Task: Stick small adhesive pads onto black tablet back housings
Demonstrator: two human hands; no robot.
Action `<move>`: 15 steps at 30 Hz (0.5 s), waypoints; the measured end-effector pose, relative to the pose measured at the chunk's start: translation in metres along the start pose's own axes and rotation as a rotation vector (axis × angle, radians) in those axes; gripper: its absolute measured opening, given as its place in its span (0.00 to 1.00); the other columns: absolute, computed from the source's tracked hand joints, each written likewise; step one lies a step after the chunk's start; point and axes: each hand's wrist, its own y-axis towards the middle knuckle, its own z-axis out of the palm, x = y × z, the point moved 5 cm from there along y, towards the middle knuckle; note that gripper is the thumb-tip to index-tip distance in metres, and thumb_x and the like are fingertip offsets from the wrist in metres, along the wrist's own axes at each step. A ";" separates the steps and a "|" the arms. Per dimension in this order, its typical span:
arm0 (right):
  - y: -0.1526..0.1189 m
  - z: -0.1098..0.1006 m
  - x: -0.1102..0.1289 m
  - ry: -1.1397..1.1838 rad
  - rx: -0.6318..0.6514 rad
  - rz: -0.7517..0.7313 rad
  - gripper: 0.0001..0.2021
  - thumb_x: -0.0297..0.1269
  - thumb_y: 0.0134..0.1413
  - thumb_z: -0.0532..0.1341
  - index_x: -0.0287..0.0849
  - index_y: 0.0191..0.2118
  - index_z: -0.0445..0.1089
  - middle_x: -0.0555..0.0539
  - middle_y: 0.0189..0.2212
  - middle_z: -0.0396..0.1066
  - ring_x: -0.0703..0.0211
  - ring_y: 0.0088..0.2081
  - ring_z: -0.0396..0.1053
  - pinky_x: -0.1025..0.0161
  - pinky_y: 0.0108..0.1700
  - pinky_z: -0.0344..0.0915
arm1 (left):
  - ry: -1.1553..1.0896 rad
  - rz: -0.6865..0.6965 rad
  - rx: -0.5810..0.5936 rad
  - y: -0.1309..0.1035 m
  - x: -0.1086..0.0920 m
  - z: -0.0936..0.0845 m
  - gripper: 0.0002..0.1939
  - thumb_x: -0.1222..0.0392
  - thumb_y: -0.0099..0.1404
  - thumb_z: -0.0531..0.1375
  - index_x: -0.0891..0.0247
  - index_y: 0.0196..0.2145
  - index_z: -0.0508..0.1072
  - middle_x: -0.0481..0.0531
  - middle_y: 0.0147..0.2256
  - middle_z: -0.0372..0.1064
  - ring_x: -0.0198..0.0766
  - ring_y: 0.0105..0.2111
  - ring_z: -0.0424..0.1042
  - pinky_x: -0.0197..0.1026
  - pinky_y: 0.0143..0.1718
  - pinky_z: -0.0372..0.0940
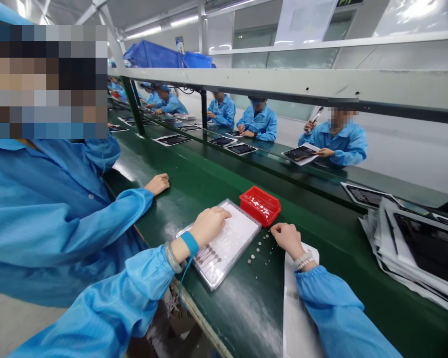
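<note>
My left hand (210, 226) rests over a clear-edged flat tray with a white surface (242, 223), fingers stretched out toward its far side. Several small dark parts with round ends and thin tails (209, 256) lie in rows at the tray's near end, partly under my wrist. My right hand (286, 239) is closed in a pinch just above the green table; whatever is between the fingertips is too small to make out. Small round whitish pieces (253, 257) lie scattered between the tray and that hand. Behind them stands a red bin (265, 211) holding small white pieces.
A white paper strip (296, 303) lies beneath my right forearm. Stacked sheets with black panels (421, 248) stand at right. A co-worker in a blue smock (59, 214) is close on my left, a hand on the table (159, 184). A shelf (283, 82) spans above.
</note>
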 end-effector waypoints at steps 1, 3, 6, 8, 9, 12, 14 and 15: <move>-0.001 0.002 0.001 -0.024 0.006 0.004 0.13 0.34 0.54 0.53 0.45 0.29 0.76 0.45 0.34 0.75 0.48 0.43 0.65 0.57 0.38 0.55 | 0.024 -0.008 -0.006 0.003 0.001 -0.002 0.15 0.73 0.62 0.53 0.62 0.41 0.74 0.54 0.41 0.73 0.41 0.43 0.70 0.41 0.47 0.62; -0.002 0.003 0.002 -0.072 0.017 0.007 0.14 0.34 0.55 0.53 0.45 0.29 0.76 0.44 0.34 0.75 0.49 0.42 0.64 0.57 0.38 0.54 | 0.068 -0.032 -0.013 0.010 0.006 -0.007 0.11 0.69 0.66 0.53 0.64 0.43 0.72 0.54 0.41 0.72 0.40 0.43 0.70 0.45 0.47 0.63; -0.005 0.000 0.001 -0.140 0.021 -0.006 0.14 0.33 0.56 0.52 0.44 0.30 0.76 0.41 0.36 0.74 0.48 0.43 0.64 0.56 0.38 0.53 | 0.125 -0.070 0.005 0.022 0.017 -0.010 0.08 0.59 0.68 0.56 0.66 0.41 0.71 0.53 0.40 0.70 0.40 0.43 0.70 0.49 0.47 0.64; -0.006 -0.002 0.000 -0.177 0.017 -0.027 0.15 0.33 0.56 0.52 0.43 0.31 0.76 0.41 0.37 0.74 0.47 0.44 0.63 0.55 0.39 0.53 | 0.160 -0.094 0.028 0.031 0.024 -0.009 0.10 0.56 0.68 0.56 0.66 0.41 0.71 0.53 0.41 0.70 0.40 0.42 0.70 0.49 0.46 0.65; -0.006 -0.003 0.000 -0.191 0.015 -0.041 0.15 0.33 0.57 0.52 0.43 0.31 0.76 0.40 0.38 0.74 0.46 0.44 0.63 0.55 0.39 0.52 | 0.178 -0.106 0.039 0.035 0.026 -0.008 0.11 0.55 0.68 0.56 0.65 0.42 0.71 0.53 0.42 0.69 0.40 0.42 0.70 0.49 0.45 0.66; -0.005 -0.003 0.001 -0.217 0.008 -0.078 0.14 0.32 0.57 0.52 0.42 0.32 0.76 0.41 0.38 0.73 0.47 0.44 0.63 0.55 0.40 0.52 | 0.225 -0.144 0.060 0.046 0.030 -0.004 0.12 0.55 0.68 0.57 0.65 0.45 0.70 0.54 0.45 0.68 0.40 0.43 0.70 0.49 0.45 0.67; -0.004 -0.002 0.001 -0.222 0.000 -0.096 0.13 0.31 0.56 0.53 0.43 0.32 0.76 0.41 0.38 0.73 0.47 0.44 0.63 0.55 0.41 0.52 | 0.247 -0.168 0.068 0.052 0.029 0.000 0.13 0.55 0.68 0.57 0.65 0.46 0.69 0.55 0.46 0.67 0.41 0.43 0.69 0.49 0.45 0.67; -0.004 -0.003 0.002 -0.221 -0.006 -0.102 0.12 0.31 0.55 0.54 0.43 0.33 0.76 0.41 0.39 0.73 0.47 0.45 0.63 0.55 0.41 0.52 | 0.254 -0.177 0.071 0.055 0.029 0.002 0.13 0.55 0.68 0.57 0.65 0.46 0.69 0.55 0.46 0.67 0.41 0.44 0.69 0.50 0.45 0.67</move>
